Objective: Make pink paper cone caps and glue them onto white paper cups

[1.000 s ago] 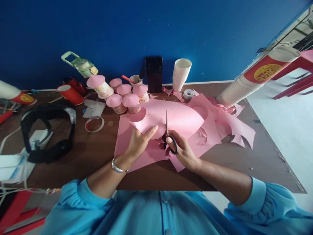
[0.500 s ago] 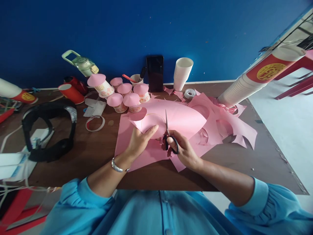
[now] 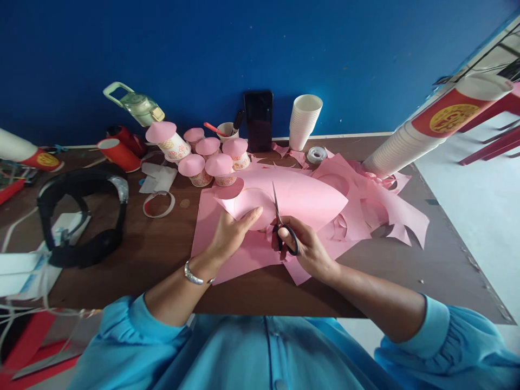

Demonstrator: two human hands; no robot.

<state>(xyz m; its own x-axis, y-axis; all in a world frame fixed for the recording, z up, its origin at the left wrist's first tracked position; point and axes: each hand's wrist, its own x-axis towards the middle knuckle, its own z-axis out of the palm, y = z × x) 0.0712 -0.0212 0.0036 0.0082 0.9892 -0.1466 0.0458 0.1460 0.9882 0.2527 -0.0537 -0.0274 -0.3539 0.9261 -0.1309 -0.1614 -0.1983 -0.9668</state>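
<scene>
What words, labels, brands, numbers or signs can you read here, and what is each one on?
No text can be read with certainty.
Round yellow emblem on the tall, red-banded stack of white paper cups at right: too blurred to read.
Smaller yellow emblem on the white-and-red cylinder at far left: too small to read.

My left hand [image 3: 233, 233] has bare table [image 3: 160, 246] beside it, up to the black band [image 3: 97, 250]. Cups [image 3: 207, 147] block the way ahead, and scraps [image 3: 361, 206] crowd my right hand [image 3: 306, 246].
</scene>
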